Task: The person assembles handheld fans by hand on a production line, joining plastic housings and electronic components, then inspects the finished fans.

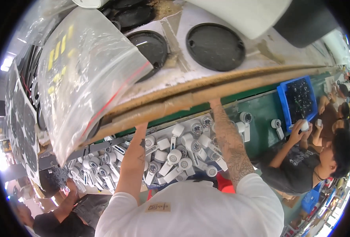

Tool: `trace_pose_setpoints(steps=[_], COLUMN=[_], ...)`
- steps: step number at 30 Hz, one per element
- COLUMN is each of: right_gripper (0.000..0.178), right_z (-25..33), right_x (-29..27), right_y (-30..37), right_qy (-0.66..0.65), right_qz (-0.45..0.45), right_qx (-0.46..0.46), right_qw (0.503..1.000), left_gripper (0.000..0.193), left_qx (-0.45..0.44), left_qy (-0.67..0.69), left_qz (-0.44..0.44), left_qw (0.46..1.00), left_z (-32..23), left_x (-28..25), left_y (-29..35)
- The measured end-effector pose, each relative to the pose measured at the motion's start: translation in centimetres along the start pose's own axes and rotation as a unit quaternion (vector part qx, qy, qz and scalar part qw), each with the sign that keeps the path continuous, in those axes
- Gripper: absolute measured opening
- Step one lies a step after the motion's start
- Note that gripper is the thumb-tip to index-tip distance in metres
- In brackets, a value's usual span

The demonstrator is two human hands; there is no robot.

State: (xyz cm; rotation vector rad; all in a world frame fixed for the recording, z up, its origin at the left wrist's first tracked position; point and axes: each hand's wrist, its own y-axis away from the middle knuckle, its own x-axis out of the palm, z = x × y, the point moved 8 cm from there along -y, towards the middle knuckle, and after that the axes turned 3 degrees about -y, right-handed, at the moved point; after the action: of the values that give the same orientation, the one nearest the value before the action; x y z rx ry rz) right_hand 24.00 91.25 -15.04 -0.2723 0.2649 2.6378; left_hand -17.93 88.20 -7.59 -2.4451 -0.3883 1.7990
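Note:
My left forearm (pixel 132 166) and my tattooed right forearm (pixel 231 148) reach forward over the bench. Both pass under the front edge of a shelf (pixel 190 98), which covers my hands and fingers, so whatever they touch or hold is out of sight. Between and beside my arms lies a heap of white handheld fans (pixel 174 156) with round grilled heads and short handles, tumbled in many directions. One white fan (pixel 246 117) lies just right of my right forearm. Another fan (pixel 277 125) lies by itself farther right on the green bench surface (pixel 258 108).
On the shelf lie a black round disc (pixel 215 46), a second dark disc (pixel 149 51) and a clear plastic bag (pixel 88 67) hanging over the edge. A blue crate (pixel 297 98) of small dark parts stands at right. A co-worker (pixel 301 162) there handles a white piece; another person (pixel 64 213) sits at left.

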Motion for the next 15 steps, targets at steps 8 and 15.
trace_pose_setpoints(steps=[8,15], right_gripper=[0.024,0.028], right_z=[8.4,7.3], right_x=[3.7,5.6], right_y=[5.7,11.2], right_qy=[0.405,0.385], right_qz=[-0.058,0.027], right_qx=[-0.090,-0.195], right_qw=[0.908,0.902], left_gripper=[0.046,0.046], left_qx=[-0.028,-0.185], left_qy=[-0.038,0.024], left_qz=[0.117,0.097], left_qw=[0.992,0.978], left_z=[6.2,21.7], left_x=[5.6,-1.5], left_y=[-1.3,4.6])
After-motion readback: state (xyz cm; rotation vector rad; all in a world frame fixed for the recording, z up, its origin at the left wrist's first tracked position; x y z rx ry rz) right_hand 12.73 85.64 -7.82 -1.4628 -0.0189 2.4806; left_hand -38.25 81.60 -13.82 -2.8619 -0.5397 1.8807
